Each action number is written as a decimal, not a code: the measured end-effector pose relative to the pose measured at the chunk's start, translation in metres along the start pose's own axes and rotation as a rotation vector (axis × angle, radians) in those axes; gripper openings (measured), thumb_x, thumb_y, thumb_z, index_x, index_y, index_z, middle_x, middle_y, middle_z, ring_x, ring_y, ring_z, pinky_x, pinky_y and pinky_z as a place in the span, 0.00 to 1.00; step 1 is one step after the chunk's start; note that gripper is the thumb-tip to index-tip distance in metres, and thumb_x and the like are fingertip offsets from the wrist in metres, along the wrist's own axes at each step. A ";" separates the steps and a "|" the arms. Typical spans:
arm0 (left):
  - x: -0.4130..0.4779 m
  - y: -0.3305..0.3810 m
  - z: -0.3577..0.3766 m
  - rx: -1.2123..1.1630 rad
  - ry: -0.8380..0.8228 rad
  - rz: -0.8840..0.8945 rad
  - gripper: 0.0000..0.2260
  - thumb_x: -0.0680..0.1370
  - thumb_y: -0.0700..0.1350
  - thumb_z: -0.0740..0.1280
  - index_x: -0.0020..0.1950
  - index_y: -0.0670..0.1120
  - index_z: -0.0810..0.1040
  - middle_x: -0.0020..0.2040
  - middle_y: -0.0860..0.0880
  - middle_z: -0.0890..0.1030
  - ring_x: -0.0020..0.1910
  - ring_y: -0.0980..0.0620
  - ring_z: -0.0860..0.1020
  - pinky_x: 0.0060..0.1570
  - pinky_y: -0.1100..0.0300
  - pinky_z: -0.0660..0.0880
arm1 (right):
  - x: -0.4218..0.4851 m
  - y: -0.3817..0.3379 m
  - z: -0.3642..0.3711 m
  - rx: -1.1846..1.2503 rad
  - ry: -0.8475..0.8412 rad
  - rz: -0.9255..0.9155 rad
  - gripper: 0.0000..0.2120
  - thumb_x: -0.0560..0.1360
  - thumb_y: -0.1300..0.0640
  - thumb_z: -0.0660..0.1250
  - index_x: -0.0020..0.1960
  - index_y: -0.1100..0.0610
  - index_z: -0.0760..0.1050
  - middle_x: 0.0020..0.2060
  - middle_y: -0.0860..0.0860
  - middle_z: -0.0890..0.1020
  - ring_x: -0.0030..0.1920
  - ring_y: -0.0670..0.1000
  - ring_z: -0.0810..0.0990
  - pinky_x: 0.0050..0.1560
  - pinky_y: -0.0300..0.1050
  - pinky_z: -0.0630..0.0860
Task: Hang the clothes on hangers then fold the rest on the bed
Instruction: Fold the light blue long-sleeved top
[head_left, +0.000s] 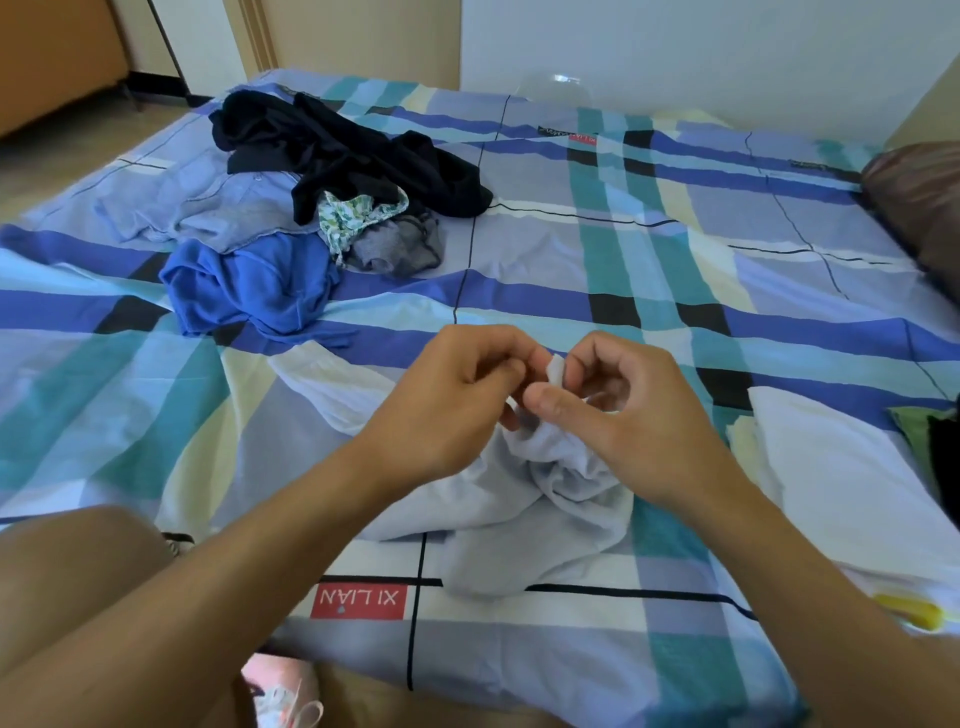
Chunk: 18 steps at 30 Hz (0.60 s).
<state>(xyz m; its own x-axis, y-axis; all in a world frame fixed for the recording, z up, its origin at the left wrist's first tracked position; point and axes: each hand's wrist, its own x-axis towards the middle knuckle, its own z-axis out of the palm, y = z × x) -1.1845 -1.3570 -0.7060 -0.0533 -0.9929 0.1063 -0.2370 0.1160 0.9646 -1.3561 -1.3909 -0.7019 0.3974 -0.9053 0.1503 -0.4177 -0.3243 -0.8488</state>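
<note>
- Over the near middle of the bed (519, 291), both forearms reach in from the bottom edge and meet, backs of the hands toward the camera.
- The left hand (457, 395) has its fingers curled inward, fingertips pinching a raised bit of the white garment (545, 483).
- The right hand (623, 410) mirrors it, thumb forward and fingers curled, pinching the same raised bit, where a small white tag (556, 371) sticks up between the 2 hands.
- The 2 hands touch or nearly touch at the fingertips; I cannot tell which.
- The white garment is crumpled, so no clear long axis shows. Its lifted end points up into the hands, and the bulk sags onto the sheet directly below them, trailing toward the person and off to the left.
- Well apart, toward the far left of the bed, lies a loose pile: a black garment (353, 150), a pale blue shirt (208, 213), a bright blue garment (249, 286), a green patterned piece (353, 218) and a grey piece (400, 244).
- A flat white cloth (831, 467) lies just right of the right hand.
</note>
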 end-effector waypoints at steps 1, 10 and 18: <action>-0.001 -0.001 0.000 -0.007 -0.011 0.002 0.16 0.79 0.29 0.57 0.50 0.41 0.83 0.40 0.47 0.84 0.39 0.52 0.81 0.42 0.61 0.77 | 0.001 0.003 0.000 0.015 0.022 0.026 0.14 0.71 0.50 0.77 0.38 0.58 0.75 0.34 0.53 0.81 0.36 0.55 0.81 0.40 0.52 0.78; -0.006 -0.002 0.010 0.168 0.075 0.022 0.04 0.75 0.41 0.73 0.44 0.47 0.79 0.39 0.52 0.82 0.39 0.55 0.81 0.40 0.60 0.78 | 0.004 0.007 -0.007 0.298 0.021 0.086 0.11 0.69 0.59 0.63 0.37 0.69 0.72 0.32 0.62 0.72 0.35 0.52 0.71 0.39 0.44 0.70; -0.011 0.002 0.013 0.328 0.156 0.113 0.02 0.76 0.41 0.72 0.44 0.47 0.82 0.37 0.54 0.83 0.37 0.55 0.82 0.41 0.54 0.80 | 0.002 0.007 -0.002 0.365 0.081 0.026 0.12 0.71 0.60 0.62 0.36 0.70 0.71 0.34 0.69 0.72 0.35 0.64 0.72 0.41 0.60 0.74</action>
<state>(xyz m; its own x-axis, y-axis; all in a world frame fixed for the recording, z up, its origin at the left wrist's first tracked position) -1.1967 -1.3458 -0.7085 0.0454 -0.9625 0.2674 -0.5378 0.2020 0.8185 -1.3596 -1.3954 -0.7067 0.3181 -0.9356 0.1534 -0.1024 -0.1947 -0.9755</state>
